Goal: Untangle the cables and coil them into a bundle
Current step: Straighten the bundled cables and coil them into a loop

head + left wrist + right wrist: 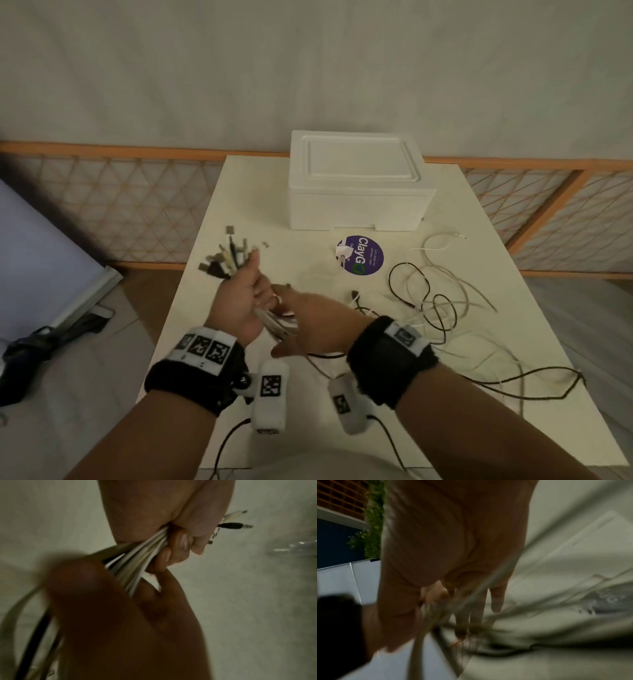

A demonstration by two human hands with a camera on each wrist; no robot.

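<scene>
My left hand (pixel 247 296) is raised over the white table's (pixel 239 192) left side and grips a bunch of white and black cables (pixel 274 320) in its fist. Their plugs (pixel 224 260) fan out above it. The left wrist view shows its fingers (pixel 180 543) curled round the strands (pixel 137 562), with a black jack plug (pixel 235 526) sticking out. My right hand (pixel 310 325) sits just below, its fingers straight against the strands; in the right wrist view the cables (pixel 443 635) run blurred across its extended fingers (pixel 476 615). The cables' loose lengths (pixel 438 301) lie looped on the table to the right.
A closed white foam box (pixel 356 178) stands at the table's back. In front of it lies a round purple sticker (pixel 364 255) with a small white connector (pixel 343 254) on it. Dark objects (pixel 44 342) lie on the floor at left, before a wooden lattice fence (pixel 113 205).
</scene>
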